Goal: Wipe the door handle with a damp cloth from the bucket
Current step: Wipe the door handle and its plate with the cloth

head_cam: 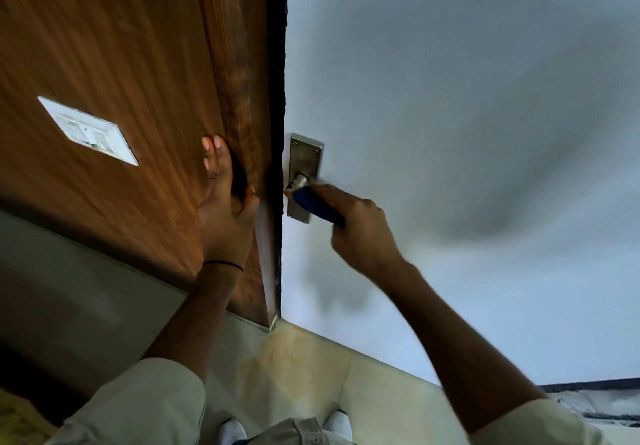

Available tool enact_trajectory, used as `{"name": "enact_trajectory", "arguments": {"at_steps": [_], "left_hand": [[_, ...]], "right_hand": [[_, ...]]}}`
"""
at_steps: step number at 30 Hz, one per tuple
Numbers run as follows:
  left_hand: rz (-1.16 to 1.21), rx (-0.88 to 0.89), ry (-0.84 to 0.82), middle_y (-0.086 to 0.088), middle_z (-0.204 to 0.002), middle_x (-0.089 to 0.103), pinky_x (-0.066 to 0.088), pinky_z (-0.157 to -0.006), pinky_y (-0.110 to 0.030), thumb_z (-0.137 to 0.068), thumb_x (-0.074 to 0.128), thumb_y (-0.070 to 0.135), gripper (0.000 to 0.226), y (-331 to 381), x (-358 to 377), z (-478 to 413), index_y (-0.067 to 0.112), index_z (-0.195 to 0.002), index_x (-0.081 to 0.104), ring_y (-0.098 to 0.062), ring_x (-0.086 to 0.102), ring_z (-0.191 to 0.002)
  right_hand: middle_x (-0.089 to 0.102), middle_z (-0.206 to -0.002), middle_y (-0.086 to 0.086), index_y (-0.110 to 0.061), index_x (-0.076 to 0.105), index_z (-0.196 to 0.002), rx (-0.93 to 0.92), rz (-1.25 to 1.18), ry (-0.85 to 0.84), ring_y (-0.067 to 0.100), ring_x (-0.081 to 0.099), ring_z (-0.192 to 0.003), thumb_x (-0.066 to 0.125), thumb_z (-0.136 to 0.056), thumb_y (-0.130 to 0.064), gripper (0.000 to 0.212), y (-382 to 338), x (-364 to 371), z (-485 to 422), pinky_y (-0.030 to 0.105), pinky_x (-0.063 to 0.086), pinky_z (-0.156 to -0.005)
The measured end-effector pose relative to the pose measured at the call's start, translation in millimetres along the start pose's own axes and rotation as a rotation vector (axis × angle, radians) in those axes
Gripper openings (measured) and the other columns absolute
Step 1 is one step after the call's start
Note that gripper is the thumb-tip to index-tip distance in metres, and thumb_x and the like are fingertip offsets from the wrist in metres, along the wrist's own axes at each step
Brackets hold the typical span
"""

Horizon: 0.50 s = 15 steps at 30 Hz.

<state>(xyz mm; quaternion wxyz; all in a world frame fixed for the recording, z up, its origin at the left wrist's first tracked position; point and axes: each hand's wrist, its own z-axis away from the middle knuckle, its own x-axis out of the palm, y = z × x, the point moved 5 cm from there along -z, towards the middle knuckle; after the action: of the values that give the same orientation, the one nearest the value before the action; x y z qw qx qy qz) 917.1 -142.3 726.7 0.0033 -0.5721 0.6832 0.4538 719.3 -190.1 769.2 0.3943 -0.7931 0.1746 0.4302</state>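
Note:
A metal door handle (pixel 300 181) on a steel backplate (pixel 304 155) is fixed to the white door (pixel 450 115). My right hand (pixel 360 230) is closed on a blue cloth (pixel 317 206) wrapped over the handle's lever, so only the lever's base and tip show. My left hand (pixel 225 209) lies flat against the brown wooden frame (pixel 239 81) left of the door, fingers spread and pointing up, thumb hooked at the frame's edge. No bucket is in view.
A white switch plate (pixel 88 131) sits on the wood panel (pixel 104 46) at the left. Beige floor tiles (pixel 304 368) lie below, with my white shoes (pixel 341 424) at the bottom edge. A dark gap (pixel 277 98) runs between frame and door.

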Motion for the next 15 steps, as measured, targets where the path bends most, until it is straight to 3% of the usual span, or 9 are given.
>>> {"name": "enact_trajectory", "arguments": {"at_steps": [2, 4, 5, 6, 7, 9, 11, 15], "left_hand": [[-0.015, 0.024, -0.005, -0.008, -0.165, 0.017, 0.038, -0.115, -0.047, -0.096, 0.058, 0.024, 0.072, -0.1, -2.3, -1.2, 0.014, -0.155, 0.018, -0.020, 0.020, -0.152], [0.010, 0.032, -0.014, -0.010, -0.164, 0.017, 0.033, -0.119, -0.042, -0.095, 0.058, 0.021, 0.073, 4.6, 1.4, -2.0, 0.012, -0.155, 0.019, -0.020, 0.021, -0.151], [0.027, 0.022, -0.006, -0.011, -0.164, 0.017, 0.029, -0.122, -0.036, -0.094, 0.058, 0.018, 0.073, 5.6, 1.5, -2.4, 0.011, -0.155, 0.019, -0.019, 0.020, -0.151], [0.039, 0.012, -0.002, -0.011, -0.165, 0.017, 0.025, -0.123, -0.031, -0.094, 0.058, 0.017, 0.073, 6.9, 1.5, -2.8, 0.010, -0.155, 0.018, -0.019, 0.019, -0.152], [0.039, 0.002, 0.003, -0.011, -0.165, 0.016, 0.021, -0.123, -0.027, -0.095, 0.058, 0.017, 0.073, 6.2, 0.7, -2.2, 0.011, -0.155, 0.018, -0.018, 0.018, -0.152], [0.026, -0.002, 0.011, -0.012, -0.165, 0.016, 0.016, -0.124, -0.023, -0.094, 0.059, 0.017, 0.074, 5.1, -0.7, -0.7, 0.010, -0.155, 0.018, -0.017, 0.017, -0.152], [0.050, -0.001, 0.002, -0.014, -0.164, 0.017, 0.010, -0.122, -0.017, -0.094, 0.060, 0.015, 0.074, 5.7, -1.6, -0.8, 0.007, -0.155, 0.019, -0.020, 0.016, -0.152], [0.093, -0.003, 0.005, -0.017, -0.163, 0.017, 0.008, -0.119, -0.010, -0.093, 0.061, 0.010, 0.074, 9.4, -2.2, -1.2, 0.004, -0.154, 0.020, -0.015, 0.013, -0.150]], "right_hand": [[0.075, -0.111, 0.005, -0.032, 0.063, -0.131, 0.170, -0.141, -0.092, 0.028, 0.069, -0.075, 0.041, -0.074, 0.009, 0.074, 27.5, -15.2, 8.0, 0.022, 0.050, -0.061], [0.074, -0.110, 0.013, -0.037, 0.065, -0.127, 0.415, -0.525, -0.199, 0.026, 0.060, -0.063, 0.035, -0.079, 0.013, 0.075, 53.9, -22.8, 22.8, 0.025, 0.046, -0.051], [0.072, -0.114, 0.017, -0.034, 0.065, -0.128, 0.494, -0.788, -0.247, 0.028, 0.064, -0.072, 0.031, -0.079, 0.016, 0.077, 59.9, -18.6, 27.8, 0.032, 0.052, -0.058], [0.070, -0.118, 0.021, -0.026, 0.064, -0.130, 0.559, -1.033, -0.240, 0.031, 0.070, -0.087, 0.028, -0.077, 0.020, 0.078, 61.1, -13.4, 32.4, 0.040, 0.057, -0.074], [0.069, -0.117, 0.023, -0.016, 0.060, -0.132, 0.632, -1.231, -0.199, 0.032, 0.072, -0.097, 0.026, -0.075, 0.022, 0.076, 58.9, -5.6, 37.8, 0.039, 0.057, -0.083], [0.073, -0.105, 0.021, -0.002, 0.056, -0.128, 0.770, -1.572, -0.088, 0.028, 0.074, -0.093, 0.023, -0.076, 0.021, 0.066, 48.5, 15.6, 48.4, 0.029, 0.060, -0.074], [0.072, -0.088, 0.016, -0.003, 0.059, -0.114, 0.875, -1.817, 0.026, 0.026, 0.071, -0.077, 0.024, -0.081, 0.016, 0.051, 36.9, 37.6, 56.0, 0.028, 0.059, -0.062], [0.070, -0.082, 0.014, -0.006, 0.064, -0.097, 1.020, -2.028, 0.160, 0.027, 0.069, -0.072, 0.028, -0.087, 0.008, 0.040, 21.9, 65.7, 47.3, 0.031, 0.059, -0.059]]}}
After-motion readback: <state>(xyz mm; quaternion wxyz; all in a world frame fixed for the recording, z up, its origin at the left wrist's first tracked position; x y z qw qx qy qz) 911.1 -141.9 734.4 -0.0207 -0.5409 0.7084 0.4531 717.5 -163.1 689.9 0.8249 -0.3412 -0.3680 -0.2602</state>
